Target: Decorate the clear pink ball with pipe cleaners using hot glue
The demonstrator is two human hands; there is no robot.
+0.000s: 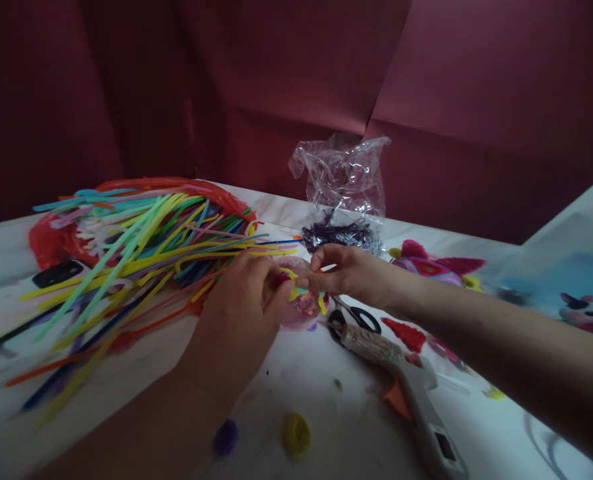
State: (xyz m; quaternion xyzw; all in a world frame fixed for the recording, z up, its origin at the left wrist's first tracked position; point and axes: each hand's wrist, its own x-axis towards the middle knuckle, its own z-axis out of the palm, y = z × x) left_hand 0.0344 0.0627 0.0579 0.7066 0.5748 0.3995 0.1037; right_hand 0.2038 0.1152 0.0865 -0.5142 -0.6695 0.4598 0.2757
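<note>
My left hand [243,300] and my right hand [346,273] meet at the middle of the table, both pinching a short yellow pipe cleaner [295,291] between fingertips. Just under them lies a small clear pinkish bag of coloured bits [301,310]. A big fanned pile of coloured pipe cleaners [141,247] lies to the left of my left hand, on a red plastic wrapper [51,240].
A glue gun [406,387] and black-handled scissors [361,319] lie right of the hands. A crumpled clear bag with dark pieces [343,193] stands behind. A phone [59,273] sits at left. Purple [226,437] and yellow [297,433] coils lie near me; colourful plush shapes [436,267] at right.
</note>
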